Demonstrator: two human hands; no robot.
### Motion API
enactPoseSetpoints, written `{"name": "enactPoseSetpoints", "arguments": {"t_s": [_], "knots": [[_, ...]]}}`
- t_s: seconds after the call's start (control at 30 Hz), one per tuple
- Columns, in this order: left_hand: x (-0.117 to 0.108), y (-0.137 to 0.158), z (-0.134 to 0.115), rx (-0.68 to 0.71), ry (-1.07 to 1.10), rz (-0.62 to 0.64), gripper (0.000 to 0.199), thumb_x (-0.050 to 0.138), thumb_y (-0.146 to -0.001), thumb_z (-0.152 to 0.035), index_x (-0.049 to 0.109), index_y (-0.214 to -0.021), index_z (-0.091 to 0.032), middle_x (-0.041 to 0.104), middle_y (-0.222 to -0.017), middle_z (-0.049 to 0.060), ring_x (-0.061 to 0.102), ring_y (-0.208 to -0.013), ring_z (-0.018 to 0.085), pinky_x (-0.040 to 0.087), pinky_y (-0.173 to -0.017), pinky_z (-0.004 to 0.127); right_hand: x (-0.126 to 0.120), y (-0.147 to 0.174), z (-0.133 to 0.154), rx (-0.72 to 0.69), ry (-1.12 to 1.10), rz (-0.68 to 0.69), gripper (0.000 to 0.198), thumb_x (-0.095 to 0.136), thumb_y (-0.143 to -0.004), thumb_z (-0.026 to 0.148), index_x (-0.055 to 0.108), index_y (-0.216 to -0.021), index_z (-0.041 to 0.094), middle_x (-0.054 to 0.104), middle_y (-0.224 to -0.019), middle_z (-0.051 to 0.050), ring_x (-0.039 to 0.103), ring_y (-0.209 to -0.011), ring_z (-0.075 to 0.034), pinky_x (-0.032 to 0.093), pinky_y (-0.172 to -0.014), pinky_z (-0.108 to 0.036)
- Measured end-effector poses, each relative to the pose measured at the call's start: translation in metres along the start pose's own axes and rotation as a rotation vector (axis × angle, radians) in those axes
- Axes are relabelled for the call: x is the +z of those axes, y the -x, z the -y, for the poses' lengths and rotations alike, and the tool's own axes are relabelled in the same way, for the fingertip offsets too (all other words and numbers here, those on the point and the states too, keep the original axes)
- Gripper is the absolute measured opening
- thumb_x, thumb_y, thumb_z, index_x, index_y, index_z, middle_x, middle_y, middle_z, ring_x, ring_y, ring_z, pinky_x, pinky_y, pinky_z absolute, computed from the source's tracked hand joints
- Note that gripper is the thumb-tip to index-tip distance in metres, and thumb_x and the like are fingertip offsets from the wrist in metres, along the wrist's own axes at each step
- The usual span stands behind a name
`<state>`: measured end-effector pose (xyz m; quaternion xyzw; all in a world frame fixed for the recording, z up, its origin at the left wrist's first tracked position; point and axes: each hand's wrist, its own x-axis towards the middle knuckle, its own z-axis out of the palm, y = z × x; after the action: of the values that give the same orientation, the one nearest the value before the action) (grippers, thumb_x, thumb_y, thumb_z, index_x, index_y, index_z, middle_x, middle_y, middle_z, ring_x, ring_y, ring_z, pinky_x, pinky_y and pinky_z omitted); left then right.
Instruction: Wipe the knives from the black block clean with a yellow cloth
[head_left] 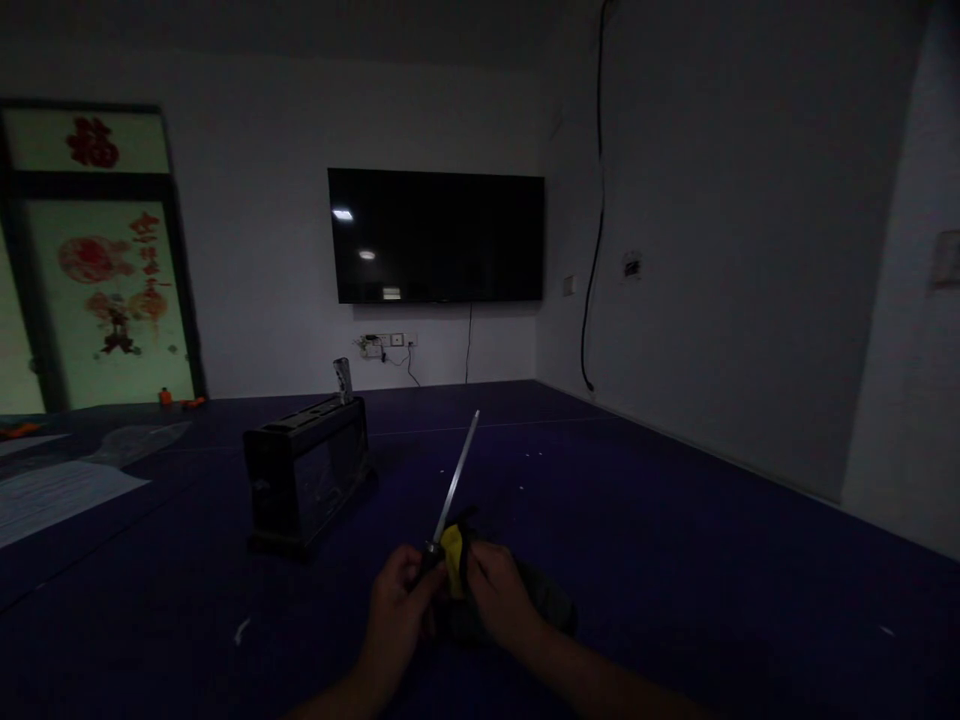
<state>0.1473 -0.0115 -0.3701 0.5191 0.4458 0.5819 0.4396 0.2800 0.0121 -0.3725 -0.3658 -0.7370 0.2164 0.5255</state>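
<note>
Head view: left hand [396, 600] grips rod [457, 477], right hand [501, 592] pinches yellow fabric [453, 558], wall edge [675, 440] well apart.

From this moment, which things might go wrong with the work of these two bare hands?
1. The left hand holds the metal rod at its near end; if the grip slips, the rod might scrape the right hand close beside it.
2. Swung to the left, the rod could perhaps knock the black appliance.
3. The light is dim, so a poor hold on the yellow material may go unnoticed.
</note>
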Motion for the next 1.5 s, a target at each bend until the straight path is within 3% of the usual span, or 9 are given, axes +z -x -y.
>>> {"name": "enactPoseSetpoints", "arguments": {"t_s": [0.3, 0.6, 0.87, 1.0, 1.17, 1.33, 1.5], "knots": [[0.001, 0.006, -0.001, 0.003, -0.020, 0.110, 0.044, 0.064, -0.063, -0.058, 0.042, -0.069, -0.020, 0.057, -0.052, -0.004, 0.043, -0.031, 0.006, 0.030, -0.032, 0.017, -0.001, 0.001, -0.003, 0.015, -0.031, 0.040, 0.037, 0.032, -0.088, 0.034, 0.051, -0.062, 0.018, 0.055, -0.058, -0.002, 0.051, -0.055, -0.013, 0.038, -0.054, -0.023], [-0.001, 0.001, -0.002, 0.037, -0.078, 0.055, 0.050, 0.050, -0.071, -0.065, 0.054, -0.075, -0.016, 0.059, -0.059, -0.001, 0.046, -0.036, 0.007, 0.034, -0.034, 0.019, -0.003, 0.001, 0.005, -0.012, -0.022, 0.021, 0.034, 0.034, -0.087, 0.034, 0.048, -0.061, 0.018, 0.055, -0.060, -0.002, 0.050, -0.056, -0.013, 0.036, -0.056, -0.024], [0.003, 0.004, -0.007, 0.014, -0.078, 0.030, 0.056, 0.039, -0.073, -0.072, 0.050, -0.068, -0.017, 0.052, -0.047, -0.004, 0.043, -0.031, 0.008, 0.032, -0.033, 0.019, -0.002, 0.002, -0.002, 0.018, -0.038, 0.004, 0.038, 0.034, -0.088, 0.039, 0.050, -0.061, 0.018, 0.055, -0.062, -0.002, 0.050, -0.059, -0.015, 0.038, -0.059, -0.026], [0.005, 0.007, -0.008, -0.004, -0.075, 0.110, 0.057, 0.037, -0.073, -0.073, 0.049, -0.066, -0.018, 0.046, -0.039, -0.006, 0.042, -0.030, 0.008, 0.029, -0.033, 0.018, 0.000, 0.000, -0.012, 0.080, -0.058, -0.038, 0.042, 0.032, -0.089, 0.044, 0.049, -0.062, 0.018, 0.054, -0.062, -0.002, 0.051, -0.060, -0.015, 0.040, -0.058, -0.026], [0.006, 0.008, -0.004, -0.038, -0.020, 0.220, 0.056, 0.040, -0.072, -0.073, 0.046, -0.069, -0.018, 0.053, -0.044, -0.004, 0.043, -0.028, 0.007, 0.027, -0.031, 0.016, 0.000, -0.001, -0.005, 0.081, -0.135, 0.030, 0.049, 0.030, -0.090, 0.054, 0.054, -0.067, 0.017, 0.056, -0.061, -0.002, 0.053, -0.060, -0.015, 0.041, -0.058, -0.025], [0.005, 0.006, 0.001, -0.079, 0.057, 0.265, 0.054, 0.042, -0.071, -0.073, 0.043, -0.080, -0.019, 0.056, -0.043, -0.004, 0.043, -0.027, 0.009, 0.027, -0.029, 0.016, -0.002, -0.002, 0.008, 0.079, -0.300, 0.131, 0.052, 0.031, -0.089, 0.058, 0.058, -0.076, 0.016, 0.057, -0.061, -0.001, 0.054, -0.062, -0.015, 0.043, -0.061, -0.025], [0.005, 0.009, -0.003, -0.086, 0.000, 0.283, 0.053, 0.042, -0.072, -0.072, 0.043, -0.078, -0.019, 0.055, -0.042, -0.004, 0.042, -0.026, 0.008, 0.026, -0.029, 0.016, -0.005, -0.002, 0.009, 0.097, -0.297, 0.127, 0.053, 0.034, -0.086, 0.061, 0.060, -0.080, 0.015, 0.059, -0.070, -0.003, 0.056, -0.072, -0.017, 0.044, -0.069, -0.028]]}}
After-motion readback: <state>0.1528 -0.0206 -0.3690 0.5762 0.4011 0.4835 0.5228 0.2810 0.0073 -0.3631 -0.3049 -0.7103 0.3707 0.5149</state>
